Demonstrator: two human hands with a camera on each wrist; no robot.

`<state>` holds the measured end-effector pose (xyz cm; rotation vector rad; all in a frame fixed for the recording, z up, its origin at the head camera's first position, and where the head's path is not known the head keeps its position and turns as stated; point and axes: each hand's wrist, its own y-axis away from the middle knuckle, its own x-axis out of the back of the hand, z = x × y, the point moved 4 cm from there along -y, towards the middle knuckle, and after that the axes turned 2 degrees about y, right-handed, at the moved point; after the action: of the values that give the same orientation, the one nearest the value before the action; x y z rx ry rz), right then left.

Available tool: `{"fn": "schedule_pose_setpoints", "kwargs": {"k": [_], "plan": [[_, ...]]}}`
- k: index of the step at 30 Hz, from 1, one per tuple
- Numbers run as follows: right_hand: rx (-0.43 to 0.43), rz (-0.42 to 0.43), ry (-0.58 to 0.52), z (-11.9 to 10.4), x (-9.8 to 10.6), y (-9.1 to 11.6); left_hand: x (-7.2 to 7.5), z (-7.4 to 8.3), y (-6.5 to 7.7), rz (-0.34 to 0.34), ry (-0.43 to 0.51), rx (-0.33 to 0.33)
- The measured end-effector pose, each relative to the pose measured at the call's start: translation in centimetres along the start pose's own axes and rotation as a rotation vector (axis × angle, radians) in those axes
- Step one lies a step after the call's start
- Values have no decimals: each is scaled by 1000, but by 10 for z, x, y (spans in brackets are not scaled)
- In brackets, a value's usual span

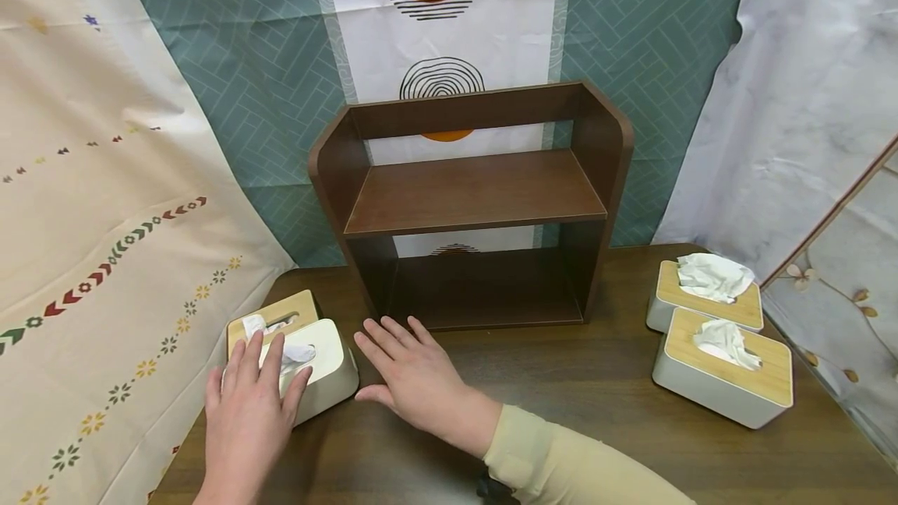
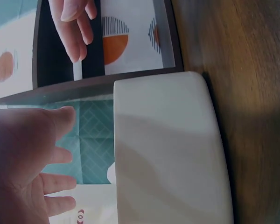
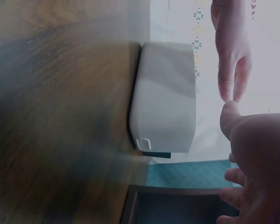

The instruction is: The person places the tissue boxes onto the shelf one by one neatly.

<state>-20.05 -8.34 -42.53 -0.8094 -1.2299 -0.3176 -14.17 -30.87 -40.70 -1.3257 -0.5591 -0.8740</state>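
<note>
At the left of the desk stands a white tissue box (image 1: pixel 330 388) with a tissue poking from its white lid. Just behind it is a second tissue box (image 1: pixel 298 306) with a wood-look lid. My left hand (image 1: pixel 249 396) hovers over the near side of the white box, fingers spread and holding nothing. To the right of that box my right hand (image 1: pixel 414 372) hangs above the desk, its fingers extended and the palm turned down. In the left wrist view the white box's side (image 2: pixel 168 149) fills the middle, beside the left hand's spread fingers.
A dark brown two-tier shelf (image 1: pixel 477 193) stands at the back of the desk (image 1: pixel 519 380). Two more tissue boxes with wood-look lids sit at the right, one nearer (image 1: pixel 751 349) and one farther (image 1: pixel 669 287). Patterned cloths (image 1: pixel 266 100) hang behind and on both sides.
</note>
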Motion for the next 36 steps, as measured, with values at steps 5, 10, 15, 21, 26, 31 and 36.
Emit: {"fn": "schedule_pose_setpoints", "kwargs": {"k": [5, 10, 15, 21, 26, 31, 36], "plan": [[20, 13, 5, -5, -1, -4, 1, -8, 2, -1, 0, 15], [31, 5, -1, -7, -3, -7, 2, -14, 5, -14, 1, 33], [45, 0, -12, -11, -5, -10, 4, -24, 9, -43, -5, 65], [58, 0, -11, -16, -9, -15, 3, -36, 14, -79, -11, 109], [71, -5, -1, -20, -13, -18, 3, -43, 16, -85, -6, 127], [85, -16, 2, -23, -16, -20, 4, -48, 19, -91, -1, 142], [93, -44, -12, -25, -19, -21, 3, -52, 20, -106, 0, 155]]}}
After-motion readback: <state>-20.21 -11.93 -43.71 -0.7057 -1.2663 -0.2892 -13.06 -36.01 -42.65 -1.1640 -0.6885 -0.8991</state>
